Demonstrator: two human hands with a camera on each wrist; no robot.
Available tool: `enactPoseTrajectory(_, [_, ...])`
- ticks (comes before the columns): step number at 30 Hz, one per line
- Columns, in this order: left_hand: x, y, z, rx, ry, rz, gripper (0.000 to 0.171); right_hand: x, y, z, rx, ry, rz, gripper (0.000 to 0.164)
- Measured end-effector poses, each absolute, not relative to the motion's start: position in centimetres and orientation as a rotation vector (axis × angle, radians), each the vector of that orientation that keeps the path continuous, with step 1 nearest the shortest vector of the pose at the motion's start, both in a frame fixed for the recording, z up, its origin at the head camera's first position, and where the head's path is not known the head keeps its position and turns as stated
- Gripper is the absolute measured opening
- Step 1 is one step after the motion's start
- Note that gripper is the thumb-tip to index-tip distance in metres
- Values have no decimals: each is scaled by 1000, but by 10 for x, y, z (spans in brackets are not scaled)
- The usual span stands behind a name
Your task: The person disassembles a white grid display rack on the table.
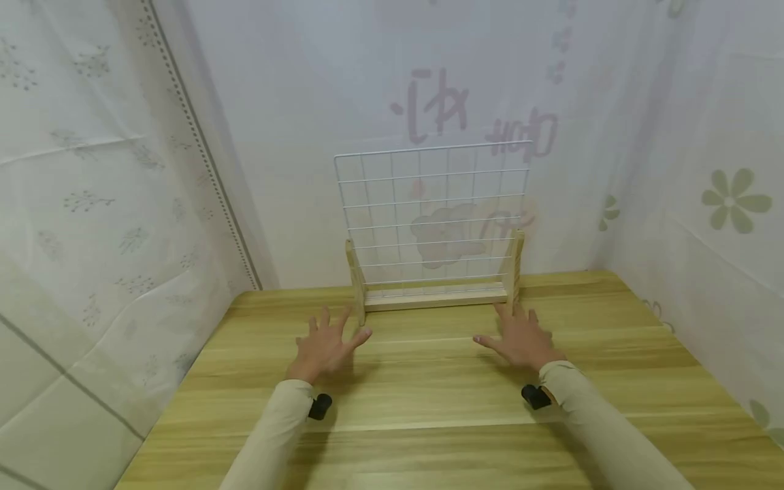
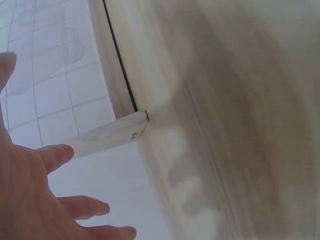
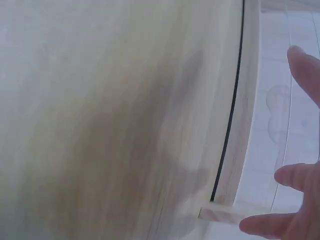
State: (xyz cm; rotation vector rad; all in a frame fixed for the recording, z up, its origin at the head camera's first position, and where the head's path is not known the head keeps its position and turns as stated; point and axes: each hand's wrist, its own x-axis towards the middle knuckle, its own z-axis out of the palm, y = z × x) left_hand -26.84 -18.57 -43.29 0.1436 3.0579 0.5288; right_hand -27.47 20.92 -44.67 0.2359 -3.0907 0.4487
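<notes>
A white wire grid panel (image 1: 433, 204) stands upright in a wooden stand (image 1: 437, 298) at the back of the table. My left hand (image 1: 320, 347) hovers just in front of the stand's left foot, fingers spread and holding nothing. Near the right foot, my right hand (image 1: 523, 338) is also spread with nothing in it. In the left wrist view the stand's end piece (image 2: 107, 134) shows beyond the fingers. The right wrist view has the other end piece (image 3: 220, 214) close to a fingertip; whether they touch I cannot tell.
The wooden table (image 1: 422, 442) has light grain and ends against a patterned cloth backdrop (image 1: 294, 136). More cloth hangs at the left and right sides. A black wrist device (image 1: 320, 406) sits at the left sleeve, another (image 1: 536, 396) at the right.
</notes>
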Motion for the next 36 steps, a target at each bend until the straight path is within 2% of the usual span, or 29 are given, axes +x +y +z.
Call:
enactPoseTrajectory(7, [-279,-188,-423,175,3068,675,85,-292,231,-435,267,-3060,601,99])
enactPoseTrajectory(14, [-299,-190,-410,107,2854,1155,80,-312,255,-416,272,-3016,742,74])
enactPoseTrajectory(18, [-308,-193,-407,65,2768,1321,79,-316,262,-410,199,-3006,829,67])
enactPoseTrajectory(25, [-314,-195,-406,95,2706,1432,88,-322,274,-410,117,-3012,974,72])
enactPoseTrajectory(31, [-315,-194,-408,98,2597,1608,77,-324,275,-405,92,-2987,1056,73])
enactPoseTrajectory(36, [-319,-195,-407,142,2513,1714,81,-329,269,-398,70,-2887,1080,69])
